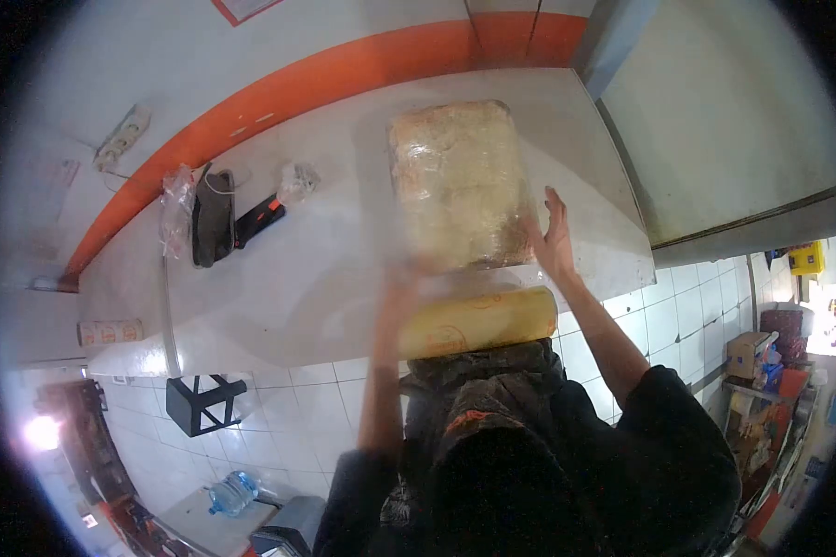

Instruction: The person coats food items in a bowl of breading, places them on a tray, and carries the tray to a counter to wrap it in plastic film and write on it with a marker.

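wrapped bundle (460, 181), long axis toward wall (362, 23), right hand (553, 243) spread beside it, left hand (405, 281) blurred, grip unclear

I stand at a pale counter (288, 278) set against a white wall (167, 65). An orange band (372, 51) runs along the wall just above the countertop; a white power strip (124, 137) is on the wall to my left. To my right I observe a large pale panel (734, 121). The floor (293, 418) is white tile with dark marks in some joints. A dark stool (191, 406) stands on it, left. Cluttered shelving (762, 408) occupies the far right. Strong glare (43, 433) registers at far left, and a bright patch (831, 311) at far right.
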### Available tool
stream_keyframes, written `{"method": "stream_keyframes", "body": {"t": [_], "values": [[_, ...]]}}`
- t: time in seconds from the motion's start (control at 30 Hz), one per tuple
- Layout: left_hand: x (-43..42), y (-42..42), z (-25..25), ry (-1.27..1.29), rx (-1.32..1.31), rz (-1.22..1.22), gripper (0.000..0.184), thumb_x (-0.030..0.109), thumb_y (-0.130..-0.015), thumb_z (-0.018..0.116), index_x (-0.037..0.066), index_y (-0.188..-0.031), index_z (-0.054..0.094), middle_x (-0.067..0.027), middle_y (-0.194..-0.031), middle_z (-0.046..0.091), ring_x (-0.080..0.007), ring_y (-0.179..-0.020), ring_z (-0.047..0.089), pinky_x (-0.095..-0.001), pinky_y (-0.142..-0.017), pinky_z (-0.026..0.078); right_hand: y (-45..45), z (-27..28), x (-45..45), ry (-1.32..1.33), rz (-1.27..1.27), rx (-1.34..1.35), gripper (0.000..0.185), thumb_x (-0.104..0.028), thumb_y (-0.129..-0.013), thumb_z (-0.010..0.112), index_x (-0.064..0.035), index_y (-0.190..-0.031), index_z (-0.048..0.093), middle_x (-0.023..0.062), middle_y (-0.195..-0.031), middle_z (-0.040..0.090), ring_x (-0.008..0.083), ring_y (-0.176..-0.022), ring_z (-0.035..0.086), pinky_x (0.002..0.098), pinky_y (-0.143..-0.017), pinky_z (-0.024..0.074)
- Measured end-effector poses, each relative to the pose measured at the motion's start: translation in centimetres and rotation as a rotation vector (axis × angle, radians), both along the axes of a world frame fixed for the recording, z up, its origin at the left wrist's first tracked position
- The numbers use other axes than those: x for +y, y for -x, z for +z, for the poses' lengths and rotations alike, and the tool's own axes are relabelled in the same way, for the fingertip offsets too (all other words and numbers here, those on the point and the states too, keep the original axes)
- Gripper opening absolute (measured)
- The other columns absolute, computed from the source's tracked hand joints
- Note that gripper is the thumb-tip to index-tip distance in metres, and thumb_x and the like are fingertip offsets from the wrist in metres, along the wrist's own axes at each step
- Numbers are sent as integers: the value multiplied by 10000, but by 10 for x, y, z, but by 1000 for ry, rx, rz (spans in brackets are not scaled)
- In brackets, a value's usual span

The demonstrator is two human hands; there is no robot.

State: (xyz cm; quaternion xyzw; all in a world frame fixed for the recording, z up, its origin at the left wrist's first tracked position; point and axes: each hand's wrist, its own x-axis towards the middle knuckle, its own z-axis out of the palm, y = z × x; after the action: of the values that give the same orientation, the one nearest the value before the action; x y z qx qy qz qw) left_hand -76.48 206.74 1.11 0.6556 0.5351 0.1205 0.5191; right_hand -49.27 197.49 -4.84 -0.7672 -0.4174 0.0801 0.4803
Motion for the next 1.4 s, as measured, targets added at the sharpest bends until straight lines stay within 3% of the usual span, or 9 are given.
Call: {"method": "stream_keyframes", "body": {"t": [0.17, 0.43, 0.67, 0.73, 0.77, 0.87, 1.0, 1.1, 1.4], "values": [[97, -24, -77, -84, -31, -75, 880, 618, -922, 480, -117, -1389, 356, -226, -1345, 514, -306, -1252, 487, -385, -1060, 361, -53, -9, 48, 181, 30, 607, 749, -477, -980, 496, 65, -1446, 273, 203, -1229, 594, 255, -1126, 550, 350, -975, 423], [109, -47, -122, 39, -103, 246, 481, 347, -1031, 381, -4, -1347, 474, -191, -1258, 563, -307, -1212, 489, -437, -1073, 340, -60, -43, 73, 31, 85, 606, 473, -466, -1001, 469, -7, -1114, 460, 105, -1023, 552, 189, -1003, 497, 332, -942, 400], [111, -49, -114, 507, -568, 600, 419, 143, -1010, 466, -12, -1395, 412, -205, -1395, 463, -304, -1336, 396, -447, -1122, 297, -89, -10, 104, 299, 83, 1055, 610, -519, -899, 608, -110, -1302, 401, 191, -1323, 519, 308, -1226, 477, 421, -986, 425], [117, -9, -204, -785, 183, -342, 442, 68, -958, 490, -36, -1380, 411, -247, -1381, 460, -362, -1336, 394, -477, -1120, 305, -87, -2, 125, 149, 131, 995, 763, -492, -906, 600, -120, -1480, 263, 208, -1444, 414, 351, -1315, 421, 443, -1042, 405], [131, -47, -106, -14, -225, 132, 510, 41, -912, 506, -29, -1402, 384, -251, -1391, 447, -405, -1326, 386, -496, -1120, 302, -83, 5, 130, 160, 138, 1002, 763, -492, -906, 600, -120, -1480, 263, 208, -1444, 414, 351, -1315, 421, 443, -1042, 405], [191, -64, -77, 158, -246, 181, 820, 463, -973, 524, -65, -1491, 169, -227, -1513, 294, -284, -1324, 411, -356, -1067, 371, -88, 40, 161, 188, 85, 1070, 854, -458, -909, 602, -109, -1538, 141, 214, -1498, 335, 357, -1357, 377, 454, -1073, 382], [239, -67, 1, -468, 119, -148, 743, 448, -968, 537, -92, -1432, 322, -234, -1421, 442, -246, -1262, 486, -326, -1044, 393, -88, 127, 183, 29, 155, 1024, 860, -530, -877, 615, -58, -1501, 259, 197, -1483, 361, 317, -1343, 391, 411, -1084, 360], [237, -73, 100, -502, 24, -92, 446, 195, -1036, 342, -48, -1407, 396, -201, -1431, 444, -316, -1362, 370, -363, -1126, 297, -100, 157, 192, -124, 249, 875, 858, -567, -864, 615, -18, -1457, 325, 186, -1424, 426, 300, -1280, 450, 382, -1036, 403], [98, 13, 261, -513, -337, 257, 430, 347, -977, 546, 0, -1226, 591, -56, -1143, 614, -141, -1063, 540, -261, -943, 397, 3, 294, 69, -259, 414, 911, 796, -527, -883, 610, 17, -1408, 362, 189, -1259, 535, 244, -1168, 537, 347, -968, 456]]}}
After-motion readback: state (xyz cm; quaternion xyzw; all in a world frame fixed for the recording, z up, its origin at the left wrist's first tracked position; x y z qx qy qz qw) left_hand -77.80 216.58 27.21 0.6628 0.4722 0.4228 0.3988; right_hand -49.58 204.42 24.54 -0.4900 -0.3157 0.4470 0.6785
